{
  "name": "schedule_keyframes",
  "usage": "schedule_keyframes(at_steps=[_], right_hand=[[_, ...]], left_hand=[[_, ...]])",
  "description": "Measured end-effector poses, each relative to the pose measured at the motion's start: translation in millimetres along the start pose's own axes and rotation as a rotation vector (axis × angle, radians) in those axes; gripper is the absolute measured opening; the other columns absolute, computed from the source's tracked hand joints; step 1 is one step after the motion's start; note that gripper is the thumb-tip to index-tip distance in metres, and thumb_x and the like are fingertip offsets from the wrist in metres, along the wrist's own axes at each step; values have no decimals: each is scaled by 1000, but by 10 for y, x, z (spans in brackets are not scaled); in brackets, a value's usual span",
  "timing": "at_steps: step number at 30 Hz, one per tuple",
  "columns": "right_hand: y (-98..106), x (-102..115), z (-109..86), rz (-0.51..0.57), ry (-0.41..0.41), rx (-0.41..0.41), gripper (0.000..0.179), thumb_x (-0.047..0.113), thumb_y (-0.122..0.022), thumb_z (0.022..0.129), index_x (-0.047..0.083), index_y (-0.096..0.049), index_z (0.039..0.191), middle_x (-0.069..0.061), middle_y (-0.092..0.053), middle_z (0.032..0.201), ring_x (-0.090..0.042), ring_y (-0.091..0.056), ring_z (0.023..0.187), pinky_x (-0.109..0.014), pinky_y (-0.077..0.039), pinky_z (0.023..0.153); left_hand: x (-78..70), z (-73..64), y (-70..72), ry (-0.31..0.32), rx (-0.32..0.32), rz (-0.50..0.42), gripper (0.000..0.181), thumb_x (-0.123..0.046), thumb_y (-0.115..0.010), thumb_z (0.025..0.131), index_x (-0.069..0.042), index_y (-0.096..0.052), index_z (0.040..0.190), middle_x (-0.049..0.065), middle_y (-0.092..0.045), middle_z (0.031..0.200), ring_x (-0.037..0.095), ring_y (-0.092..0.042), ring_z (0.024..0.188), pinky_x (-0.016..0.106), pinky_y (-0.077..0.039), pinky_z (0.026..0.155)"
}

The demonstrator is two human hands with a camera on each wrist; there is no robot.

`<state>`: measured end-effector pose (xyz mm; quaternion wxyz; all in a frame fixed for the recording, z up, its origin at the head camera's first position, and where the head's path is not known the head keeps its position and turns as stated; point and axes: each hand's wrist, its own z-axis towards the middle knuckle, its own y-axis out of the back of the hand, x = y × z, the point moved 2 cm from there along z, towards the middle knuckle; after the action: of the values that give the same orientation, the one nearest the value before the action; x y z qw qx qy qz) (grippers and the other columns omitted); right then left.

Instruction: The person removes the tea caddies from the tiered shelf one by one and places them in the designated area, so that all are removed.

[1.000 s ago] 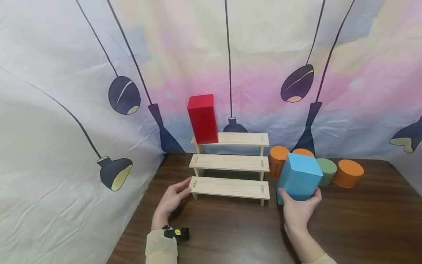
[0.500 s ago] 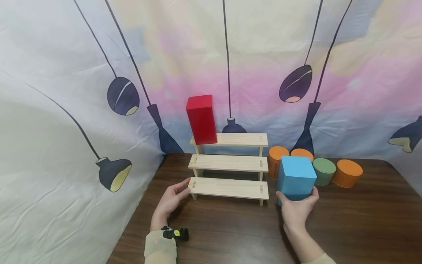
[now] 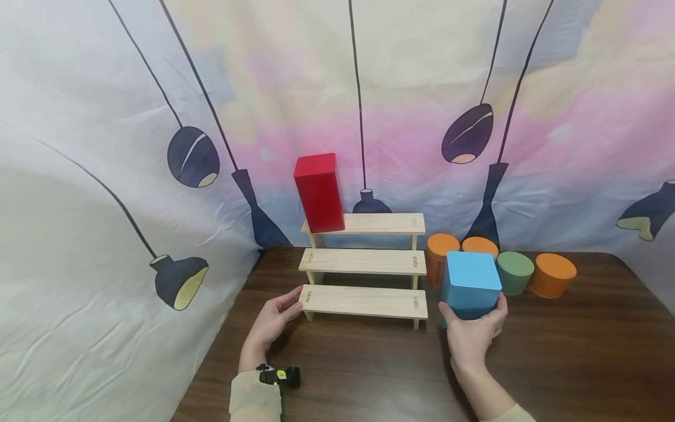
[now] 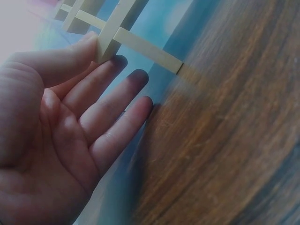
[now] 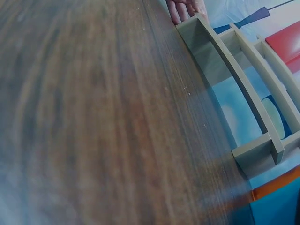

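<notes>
A three-step wooden display stand (image 3: 364, 302) is on the dark table. My left hand (image 3: 270, 321) pinches the left end of its lowest board with thumb and forefinger; in the left wrist view the other fingers (image 4: 115, 133) extend loosely below the board. Just right of the stand, my right hand (image 3: 471, 341) grips a tall blue box (image 3: 473, 271) from the near side, thumb on its left and fingers on its right. The box stands roughly upright, its lower part hidden by the hand. A red box (image 3: 319, 196) stands at the left of the top step.
Behind the blue box are orange round tins, one (image 3: 442, 249) beside the stand and another (image 3: 552, 274) farther right, with a green tin (image 3: 514, 272) between. A patterned cloth (image 3: 411, 117) hangs behind the brown table (image 3: 369, 375).
The blue box has turned and shifted slightly left in my right hand, so its top now sits squarer to me. My left hand stays at the stand; the view drifts slightly.
</notes>
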<state>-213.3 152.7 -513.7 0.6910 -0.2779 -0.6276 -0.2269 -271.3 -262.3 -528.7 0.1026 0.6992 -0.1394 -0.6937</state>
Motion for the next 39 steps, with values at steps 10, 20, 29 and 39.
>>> schedule_keyframes(at_steps=[10, 20, 29, 39], right_hand=[[4, -6, 47, 29, 3, 27, 118, -5, -86, 83, 22, -8, 168, -13, -15, 170, -36, -10, 155, -64, -4, 127], [9, 5, 73, 51, 22, 51, 119, -8, -84, 84, 23, -6, 168, -13, -14, 170, -35, -10, 156, -61, -2, 128], [23, 70, 20, 74, 251, -34, 117, -10, -87, 78, 18, -14, 167, -12, -18, 168, -23, -15, 153, -47, -8, 128], [19, 254, -43, 162, 463, -60, 110, -15, -84, 78, 6, -17, 163, -9, -17, 169, -23, -15, 154, -35, -11, 126]], left_hand=[[-18, -11, -1, 3, -3, -1, 50, -15, -69, 106, -8, -58, 154, 12, -57, 156, 27, -57, 140, 44, -48, 115], [-28, -19, -1, -11, 2, 0, 51, -15, -69, 106, -8, -57, 155, 12, -57, 156, 28, -57, 141, 42, -49, 114], [-31, -33, -16, -8, 10, -43, 50, -12, -69, 106, -6, -57, 154, 14, -56, 157, 29, -57, 140, 39, -52, 111], [-38, -35, -21, -7, -5, -32, 49, -11, -69, 106, -5, -58, 153, 14, -57, 156, 30, -59, 139, 40, -54, 109]])
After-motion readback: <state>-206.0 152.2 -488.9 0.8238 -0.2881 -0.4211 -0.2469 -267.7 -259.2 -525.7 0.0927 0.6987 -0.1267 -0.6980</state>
